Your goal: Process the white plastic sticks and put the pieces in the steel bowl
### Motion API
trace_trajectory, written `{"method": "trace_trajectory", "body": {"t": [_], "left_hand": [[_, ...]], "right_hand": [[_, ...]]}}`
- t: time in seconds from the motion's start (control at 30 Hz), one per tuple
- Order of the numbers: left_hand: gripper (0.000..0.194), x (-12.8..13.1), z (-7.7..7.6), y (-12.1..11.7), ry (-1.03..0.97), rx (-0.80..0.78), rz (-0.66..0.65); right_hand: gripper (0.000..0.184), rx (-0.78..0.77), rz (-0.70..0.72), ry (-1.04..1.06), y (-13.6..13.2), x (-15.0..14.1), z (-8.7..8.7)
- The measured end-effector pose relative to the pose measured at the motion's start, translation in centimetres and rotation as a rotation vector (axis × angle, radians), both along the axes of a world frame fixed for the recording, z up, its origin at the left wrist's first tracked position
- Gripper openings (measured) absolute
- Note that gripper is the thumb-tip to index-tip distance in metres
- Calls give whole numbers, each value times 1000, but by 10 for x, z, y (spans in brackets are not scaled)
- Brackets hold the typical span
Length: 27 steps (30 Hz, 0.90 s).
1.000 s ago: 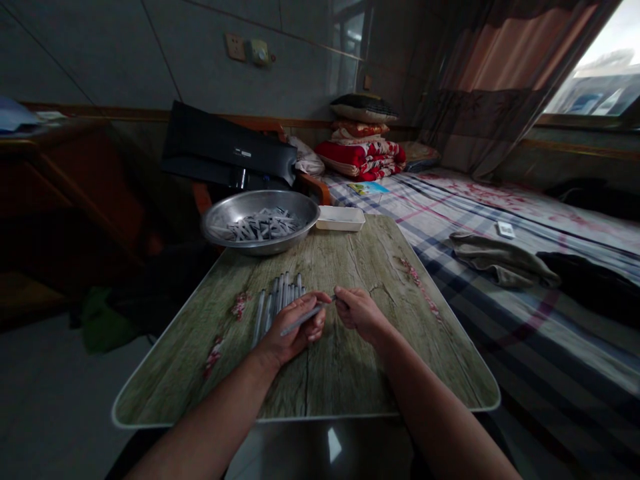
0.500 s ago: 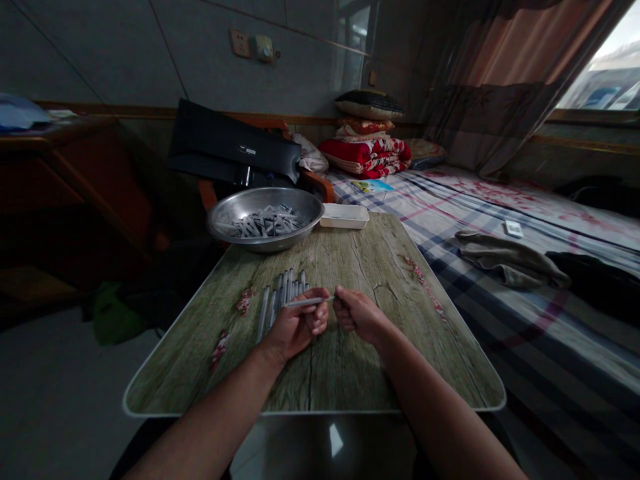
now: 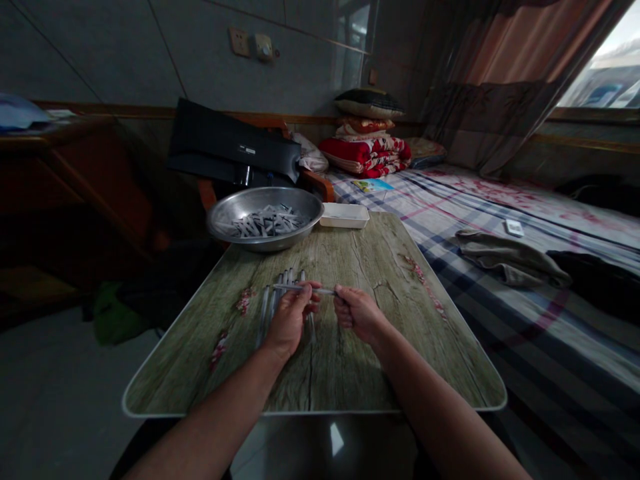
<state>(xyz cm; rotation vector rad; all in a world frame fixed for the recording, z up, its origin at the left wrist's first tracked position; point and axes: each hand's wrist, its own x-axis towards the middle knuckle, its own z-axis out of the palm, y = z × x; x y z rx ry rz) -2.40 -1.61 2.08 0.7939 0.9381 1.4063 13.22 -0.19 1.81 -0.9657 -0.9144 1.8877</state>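
Note:
A slim grey pen (image 3: 325, 291) lies level between my hands, above the wood-patterned table (image 3: 360, 373). My left hand (image 3: 289, 323) is closed around its middle, thumb on top, and the left end juts out past the thumb. At the other end, my right hand (image 3: 359, 313) pinches the tip in a closed fist, which hides that end. Under and beside my left hand, several similar pens (image 3: 265, 308) lie side by side on the table, partly covered by the hand.
A steel basin (image 3: 267, 247) heaped with small pale and dark pieces stands at the table's far left corner. Beside it is a white plastic tray (image 3: 345, 223). A monitor (image 3: 230, 143) leans behind the basin. The bed (image 3: 500, 320) runs along the table's right side.
My left hand has turned over from palm up to back up, regripping the pen nearer its middle. The pen has swung from slanted to nearly level. My right hand stays almost in place.

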Motion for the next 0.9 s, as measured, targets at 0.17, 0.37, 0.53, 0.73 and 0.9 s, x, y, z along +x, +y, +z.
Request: {"method": "trace_trajectory", "body": {"t": [0.17,0.37,0.53,0.73,0.9], "left_hand": [[39,-1,-1,2,-96,-79,-15],[36,-3,-2,4,-132,-103,6],[38,-1,-3,3,-98,-66,-22],[41,-1,-1,3,-98,-71,-5],[38,0,-1,2,-86,-61,-15]], "right_hand": [[41,205,-148,-141,-2,-7,0],[34,315,-170,-166,-6,-7,2],[47,278,-124,-273,-4,-5,-1],[34,275,-118,-195,-5,-6,1],[40,213,-129,-201,-6,-6,3]]}}
